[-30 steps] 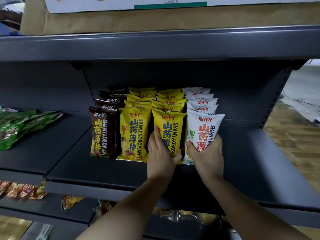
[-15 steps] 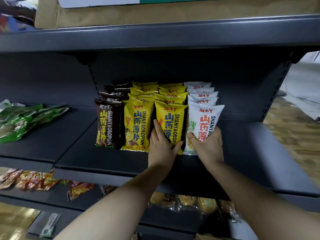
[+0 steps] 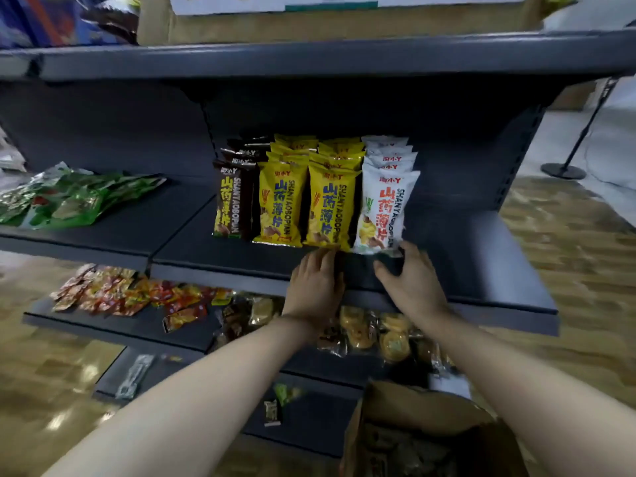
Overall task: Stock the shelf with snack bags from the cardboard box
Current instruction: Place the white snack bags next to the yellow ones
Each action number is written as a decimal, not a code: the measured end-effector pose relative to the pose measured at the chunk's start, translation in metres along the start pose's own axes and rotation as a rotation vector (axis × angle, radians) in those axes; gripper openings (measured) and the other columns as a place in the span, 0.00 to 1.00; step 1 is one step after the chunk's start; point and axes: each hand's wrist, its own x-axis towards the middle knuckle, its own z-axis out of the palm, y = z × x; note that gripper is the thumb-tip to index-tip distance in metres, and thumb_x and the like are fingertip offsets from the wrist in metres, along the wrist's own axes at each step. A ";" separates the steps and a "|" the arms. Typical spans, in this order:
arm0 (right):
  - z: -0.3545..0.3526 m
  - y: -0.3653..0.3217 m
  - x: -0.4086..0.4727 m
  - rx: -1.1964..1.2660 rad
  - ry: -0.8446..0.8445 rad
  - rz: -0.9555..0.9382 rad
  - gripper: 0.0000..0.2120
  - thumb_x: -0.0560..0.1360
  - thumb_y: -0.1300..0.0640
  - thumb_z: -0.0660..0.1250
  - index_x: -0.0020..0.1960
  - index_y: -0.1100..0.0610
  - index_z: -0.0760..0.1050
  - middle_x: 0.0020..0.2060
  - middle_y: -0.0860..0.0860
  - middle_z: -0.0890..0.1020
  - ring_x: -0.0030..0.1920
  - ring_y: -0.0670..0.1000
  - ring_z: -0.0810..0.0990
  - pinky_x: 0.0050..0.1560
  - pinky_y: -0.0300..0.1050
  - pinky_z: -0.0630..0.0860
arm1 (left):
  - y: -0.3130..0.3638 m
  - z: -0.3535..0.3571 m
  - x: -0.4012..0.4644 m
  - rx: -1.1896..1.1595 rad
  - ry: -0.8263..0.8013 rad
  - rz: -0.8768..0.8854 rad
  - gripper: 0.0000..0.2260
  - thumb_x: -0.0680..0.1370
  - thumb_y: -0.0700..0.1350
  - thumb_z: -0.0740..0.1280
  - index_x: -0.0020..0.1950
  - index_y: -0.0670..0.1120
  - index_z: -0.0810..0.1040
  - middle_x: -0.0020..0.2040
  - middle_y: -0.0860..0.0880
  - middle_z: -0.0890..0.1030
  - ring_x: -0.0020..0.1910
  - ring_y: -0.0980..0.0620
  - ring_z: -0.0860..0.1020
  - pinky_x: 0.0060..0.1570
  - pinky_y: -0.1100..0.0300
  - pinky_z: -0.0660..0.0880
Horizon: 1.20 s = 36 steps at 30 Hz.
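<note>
**Both hands at the shelf front, bags lined up in four rows**

Dark grey metal shelving fills the frame, wood-pattern floor at right and lower left. Middle shelf carries the snack bags upright at centre, four rows front to back: brown bag in front at left, then yellow bag, second yellow bag, white bag at right. All four front bags stand side by side, touching or nearly so.

Left hand lies palm down on the shelf's front edge, fingers fairly straight, fingertips just at the base of the second yellow bag; touching or not, cannot tell. Holds nothing.

Right hand is below the white bag, fingers loosely spread, thumb out to the left; fingertips near the bag's lower right corner, blurred, contact unclear. Nothing gripped.

Cardboard box sits open at lower right of frame, under the right forearm, contents dark and unclear.

Green packets lie flat at left on the neighbouring shelf. Red-orange packets and clear-wrapped yellow snacks are on the lower shelf. Another carton sits on the top shelf.
</note>
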 end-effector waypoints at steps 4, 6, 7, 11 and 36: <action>-0.016 0.011 -0.055 -0.223 -0.084 -0.246 0.26 0.78 0.48 0.63 0.72 0.56 0.64 0.68 0.53 0.71 0.66 0.55 0.70 0.63 0.49 0.69 | 0.010 0.015 -0.047 0.130 0.025 0.195 0.16 0.73 0.47 0.56 0.52 0.42 0.79 0.48 0.43 0.80 0.46 0.41 0.79 0.45 0.53 0.76; -0.021 0.024 -0.078 -0.276 -0.150 -0.313 0.24 0.78 0.49 0.62 0.72 0.55 0.65 0.69 0.50 0.70 0.68 0.53 0.69 0.64 0.46 0.66 | 0.014 0.027 -0.069 0.159 0.010 0.266 0.12 0.72 0.46 0.59 0.48 0.43 0.79 0.46 0.45 0.80 0.43 0.42 0.79 0.42 0.54 0.75; -0.022 0.032 -0.089 -0.284 -0.183 -0.330 0.24 0.78 0.49 0.62 0.72 0.54 0.65 0.69 0.49 0.70 0.68 0.52 0.68 0.65 0.46 0.65 | 0.016 0.033 -0.079 0.167 -0.022 0.277 0.12 0.72 0.46 0.59 0.48 0.43 0.79 0.46 0.45 0.80 0.43 0.43 0.79 0.42 0.55 0.75; -0.019 0.071 -0.124 -0.330 -0.322 -0.270 0.25 0.78 0.46 0.61 0.72 0.52 0.64 0.69 0.48 0.69 0.67 0.52 0.70 0.62 0.46 0.67 | 0.029 0.057 -0.117 0.172 -0.198 0.249 0.15 0.71 0.47 0.57 0.47 0.43 0.79 0.45 0.45 0.80 0.43 0.43 0.80 0.41 0.53 0.78; 0.074 0.275 -0.172 -0.471 -1.065 0.344 0.20 0.76 0.50 0.62 0.65 0.56 0.70 0.62 0.56 0.76 0.62 0.59 0.75 0.57 0.50 0.75 | 0.053 0.243 -0.176 0.018 -1.077 -0.050 0.09 0.80 0.42 0.57 0.57 0.42 0.72 0.54 0.39 0.76 0.51 0.39 0.76 0.48 0.49 0.74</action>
